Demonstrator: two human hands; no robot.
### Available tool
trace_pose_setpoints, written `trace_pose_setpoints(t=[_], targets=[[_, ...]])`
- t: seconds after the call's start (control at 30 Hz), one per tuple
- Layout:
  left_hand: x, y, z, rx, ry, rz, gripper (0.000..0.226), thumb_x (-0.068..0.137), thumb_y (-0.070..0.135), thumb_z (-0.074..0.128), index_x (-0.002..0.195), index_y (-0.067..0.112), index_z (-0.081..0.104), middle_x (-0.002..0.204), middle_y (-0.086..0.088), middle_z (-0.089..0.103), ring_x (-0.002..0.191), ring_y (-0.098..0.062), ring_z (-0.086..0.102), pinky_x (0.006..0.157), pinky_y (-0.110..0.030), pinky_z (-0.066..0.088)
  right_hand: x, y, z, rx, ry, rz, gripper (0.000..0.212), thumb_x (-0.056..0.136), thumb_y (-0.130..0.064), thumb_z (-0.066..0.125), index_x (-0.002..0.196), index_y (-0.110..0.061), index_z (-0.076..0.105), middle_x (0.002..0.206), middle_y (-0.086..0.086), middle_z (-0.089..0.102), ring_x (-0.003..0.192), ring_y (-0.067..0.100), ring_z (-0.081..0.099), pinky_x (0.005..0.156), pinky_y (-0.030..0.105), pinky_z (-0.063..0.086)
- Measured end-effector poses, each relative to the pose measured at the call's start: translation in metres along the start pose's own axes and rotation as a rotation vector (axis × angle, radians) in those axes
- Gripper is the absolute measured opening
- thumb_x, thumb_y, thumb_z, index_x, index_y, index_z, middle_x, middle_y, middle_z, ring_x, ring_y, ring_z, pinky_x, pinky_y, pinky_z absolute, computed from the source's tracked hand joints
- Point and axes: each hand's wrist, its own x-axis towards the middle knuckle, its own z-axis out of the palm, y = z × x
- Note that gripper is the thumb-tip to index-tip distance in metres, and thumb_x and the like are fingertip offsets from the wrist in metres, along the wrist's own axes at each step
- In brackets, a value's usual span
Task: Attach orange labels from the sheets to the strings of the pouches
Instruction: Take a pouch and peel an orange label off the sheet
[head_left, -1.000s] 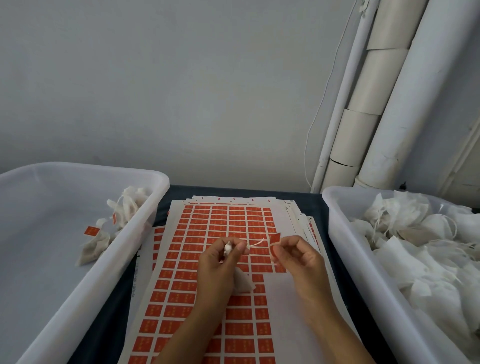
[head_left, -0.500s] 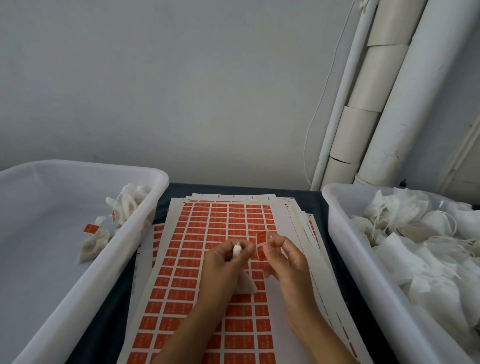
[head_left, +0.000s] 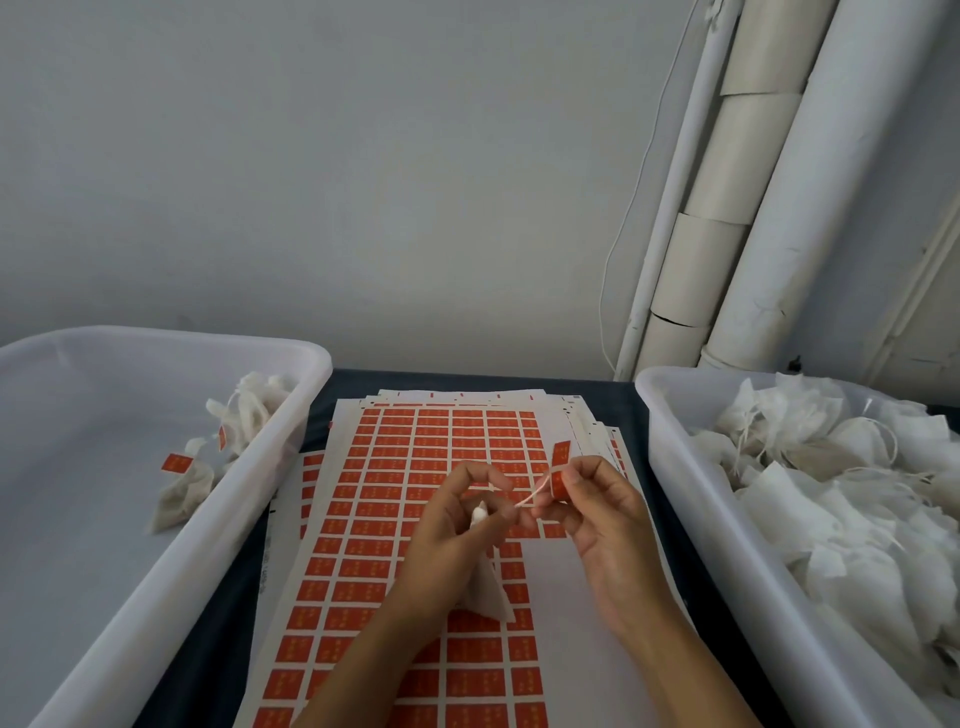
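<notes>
Having drawn apart from half a second ago, the right hand (head_left: 597, 512) is pinching an orange label (head_left: 560, 470) folding onto the string (head_left: 535, 492), while the left hand (head_left: 457, 525) is gripping the pouch (head_left: 485, 592) beneath it, nearly tagged.

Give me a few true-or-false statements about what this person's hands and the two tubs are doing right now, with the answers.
1. The right hand pinches an orange label. True.
2. The left hand is empty. False: it holds a white pouch.
3. The right tub is piled with white pouches. True.
4. The left tub holds more pouches than the right. False: only a few lie there.
5. The label sheets sit inside a tub. False: they lie between the tubs.
</notes>
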Motion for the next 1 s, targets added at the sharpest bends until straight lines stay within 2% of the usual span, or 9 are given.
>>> trace_pose_setpoints(t=[0.07,0.13,0.27,0.4,0.5,0.57,0.63,0.8,1.0], targets=[[0.0,0.002,-0.002,0.006,-0.045,0.023,0.006,0.092,0.008,0.055,0.094,0.014,0.056,0.077,0.006,0.069,0.073,-0.007,0.066,0.065,-0.013,0.049,-0.001,-0.002,0.0,0.076,-0.033,0.015,0.014,0.086,-0.017,0.053,0.091,-0.006,0.06,0.079,0.009,0.069,0.069,0.021,0.067,0.067,0.025,0.055],[0.0,0.002,-0.004,-0.01,-0.06,0.037,0.014,0.094,0.006,0.05,0.085,0.013,0.058,0.075,0.003,0.068,0.067,-0.005,0.063,0.063,-0.015,0.048,-0.001,-0.003,0.0,0.133,-0.055,0.036,0.016,0.085,-0.017,0.053,0.092,-0.005,0.06,0.081,0.011,0.069,0.071,0.021,0.067,0.067,0.026,0.055],[0.001,0.004,-0.007,-0.097,-0.111,0.005,0.027,0.082,0.018,0.046,0.071,0.019,0.07,0.074,-0.001,0.066,0.066,-0.007,0.057,0.062,-0.015,0.046,-0.001,-0.002,-0.001,0.201,-0.039,0.073,0.022,0.081,-0.023,0.054,0.096,-0.008,0.061,0.088,0.009,0.07,0.082,0.022,0.069,0.068,0.027,0.055],[0.001,0.005,-0.012,-0.134,-0.181,0.003,0.038,0.097,0.018,0.038,0.088,0.013,0.075,0.098,-0.004,0.072,0.095,-0.016,0.066,0.079,-0.016,0.05,0.001,-0.002,-0.006,0.207,0.001,0.059,0.025,0.078,-0.026,0.057,0.098,-0.01,0.061,0.091,0.006,0.071,0.085,0.021,0.069,0.073,0.029,0.055],[0.0,0.01,-0.011,-0.085,-0.188,-0.013,0.036,0.096,0.011,0.046,0.094,0.029,0.076,0.107,0.007,0.071,0.104,-0.007,0.064,0.074,-0.011,0.05,0.003,-0.007,-0.012,0.176,-0.047,0.004,0.017,0.081,-0.023,0.056,0.092,-0.01,0.06,0.078,0.005,0.064,0.069,0.016,0.062,0.071,0.026,0.053],[-0.001,0.013,-0.01,-0.033,-0.181,0.004,0.024,0.088,0.024,0.055,0.096,0.037,0.074,0.11,0.013,0.07,0.107,-0.003,0.062,0.073,-0.009,0.049,0.002,-0.012,-0.016,0.06,-0.087,-0.034,0.014,0.083,-0.023,0.056,0.09,-0.01,0.059,0.071,0.006,0.06,0.062,0.015,0.058,0.068,0.024,0.053],[-0.002,0.015,-0.009,-0.017,-0.185,0.014,0.025,0.081,0.03,0.059,0.099,0.04,0.073,0.113,0.015,0.068,0.11,-0.001,0.059,0.075,-0.007,0.047,0.003,-0.016,-0.019,-0.151,-0.121,-0.085,0.014,0.083,-0.025,0.056,0.088,-0.012,0.059,0.069,0.003,0.062,0.061,0.015,0.058,0.068,0.022,0.053],[-0.002,0.017,-0.007,-0.044,-0.16,-0.01,0.038,0.079,0.015,0.064,0.09,0.05,0.072,0.105,0.025,0.068,0.099,0.005,0.063,0.066,-0.006,0.048,0.001,-0.021,-0.018,-0.487,-0.238,-0.188,0.011,0.084,-0.029,0.054,0.084,-0.018,0.056,0.073,-0.005,0.064,0.061,0.012,0.06,0.063,0.018,0.052],[-0.002,0.018,-0.005,-0.008,-0.239,0.002,0.039,0.075,0.021,0.064,0.1,0.05,0.069,0.102,0.017,0.071,0.091,-0.005,0.068,0.069,-0.011,0.051,-0.002,-0.023,-0.015,-0.654,-0.271,-0.249,0.013,0.08,-0.038,0.053,0.085,-0.028,0.057,0.082,-0.017,0.066,0.067,0.01,0.062,0.063,0.015,0.052]])
